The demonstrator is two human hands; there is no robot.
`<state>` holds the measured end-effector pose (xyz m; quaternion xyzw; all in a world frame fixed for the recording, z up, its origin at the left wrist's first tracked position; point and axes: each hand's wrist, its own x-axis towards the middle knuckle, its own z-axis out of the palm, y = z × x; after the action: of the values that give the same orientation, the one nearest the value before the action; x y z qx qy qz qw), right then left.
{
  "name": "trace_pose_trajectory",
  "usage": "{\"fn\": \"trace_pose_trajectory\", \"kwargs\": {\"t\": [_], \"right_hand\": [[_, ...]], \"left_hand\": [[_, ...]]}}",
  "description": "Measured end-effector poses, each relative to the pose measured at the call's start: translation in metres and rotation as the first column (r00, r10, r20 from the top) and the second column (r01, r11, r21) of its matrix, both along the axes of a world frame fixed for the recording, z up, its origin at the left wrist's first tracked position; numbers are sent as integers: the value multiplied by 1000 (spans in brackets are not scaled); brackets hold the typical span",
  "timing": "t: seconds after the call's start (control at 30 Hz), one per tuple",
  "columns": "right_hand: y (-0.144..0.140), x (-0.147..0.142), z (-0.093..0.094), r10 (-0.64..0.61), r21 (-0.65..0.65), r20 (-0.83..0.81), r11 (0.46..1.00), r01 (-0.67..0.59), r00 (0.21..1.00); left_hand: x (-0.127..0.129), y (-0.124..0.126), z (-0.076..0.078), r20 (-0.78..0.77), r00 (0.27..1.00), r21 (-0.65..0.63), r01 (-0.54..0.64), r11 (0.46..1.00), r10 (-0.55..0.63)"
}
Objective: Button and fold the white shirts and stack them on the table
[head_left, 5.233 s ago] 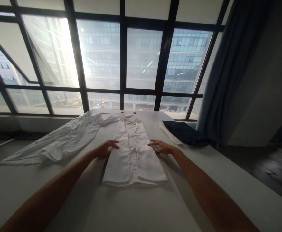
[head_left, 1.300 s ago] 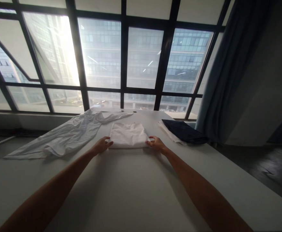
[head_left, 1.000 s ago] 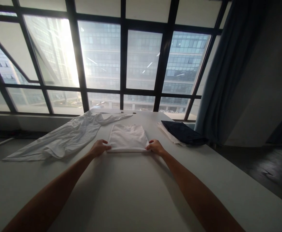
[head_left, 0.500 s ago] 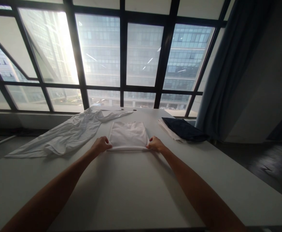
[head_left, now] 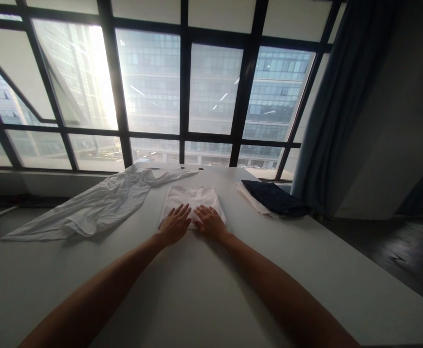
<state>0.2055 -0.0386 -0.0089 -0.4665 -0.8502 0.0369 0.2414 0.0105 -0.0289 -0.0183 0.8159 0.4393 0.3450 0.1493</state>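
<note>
A folded white garment [head_left: 194, 194], roughly square, lies flat on the white table [head_left: 204, 285] in front of me. On its near left part rests my left hand [head_left: 175, 224], palm down with the fingers stretched out. Close beside it, my right hand [head_left: 210, 222] lies flat on the near right part, fingers spread towards the window. Both hands are open and touch the cloth without gripping it. The garment's near edge is partly hidden beneath them.
To the left a rumpled white garment [head_left: 113, 205] is spread over the table. At the right edge sits a dark navy folded cloth [head_left: 274, 197] on top of a pale folded cloth [head_left: 253, 200]. Behind stand large windows [head_left: 211, 92] and a blue curtain [head_left: 327, 125].
Both hands have let go of the garment's near corners and moved inward onto its top. Their pinched fingers have opened out flat. The view has tilted slightly upward.
</note>
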Motion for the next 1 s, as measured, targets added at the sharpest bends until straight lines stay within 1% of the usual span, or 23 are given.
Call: {"fn": "trace_pose_trajectory", "kwargs": {"t": [0.1, 0.17, 0.27, 0.33, 0.43, 0.53, 0.6, 0.67, 0.7, 0.73, 0.8, 0.83, 0.87, 0.9, 0.93, 1.0], "right_hand": [[7, -1, -8, -34, -131, 109, 990, 49, 993], [10, 5, -8, -59, -186, 195, 978, 96, 979], [13, 20, -4, -109, -236, 306, 954, 187, 946], [15, 31, -1, -161, -267, 347, 927, 262, 924], [19, 44, 1, -210, -295, 364, 898, 326, 908], [21, 49, 0, -207, -313, 357, 892, 325, 911], [20, 50, -1, -201, -321, 349, 892, 318, 915], [17, 50, 0, -205, -319, 343, 893, 319, 917], [14, 48, 2, -211, -311, 341, 894, 322, 916], [10, 47, 5, -223, -294, 340, 897, 329, 913], [0, 41, 13, -262, -233, 329, 908, 347, 907], [-5, 37, 17, -278, -203, 309, 915, 349, 910], [-11, 33, 21, -274, -190, 273, 924, 331, 922], [-16, 28, 25, -247, -201, 223, 935, 293, 943], [-19, 25, 28, -208, -227, 167, 943, 242, 964], [-23, 22, 31, -163, -241, 72, 955, 176, 984]], "left_hand": [[-2, 9, -15, -140, 989, -52, -52, 997, 44], [-5, 12, -18, -285, 955, -42, -91, 995, 76], [-10, 12, -14, -495, 861, -21, -146, 989, 117], [-16, 11, -9, -563, 815, -31, -186, 982, 137], [-30, 11, -4, -593, 789, -74, -252, 965, 161], [-47, 13, -2, -615, 770, -122, -308, 944, 172], [-57, 13, -1, -631, 757, -138, -322, 937, 167], [-63, 12, 0, -648, 742, -129, -331, 935, 173], [-63, 11, 2, -652, 731, -94, -341, 935, 201], [-62, 8, 5, -648, 720, -34, -352, 935, 248], [-55, 2, 11, -608, 704, 131, -368, 921, 368], [-49, -3, 15, -574, 705, 203, -370, 906, 417], [-42, -8, 19, -539, 716, 250, -367, 896, 444], [-35, -14, 21, -512, 735, 263, -359, 895, 445], [-26, -20, 23, -495, 758, 240, -351, 905, 425], [-11, -31, 21, -501, 796, 111, -330, 937, 340]]}}
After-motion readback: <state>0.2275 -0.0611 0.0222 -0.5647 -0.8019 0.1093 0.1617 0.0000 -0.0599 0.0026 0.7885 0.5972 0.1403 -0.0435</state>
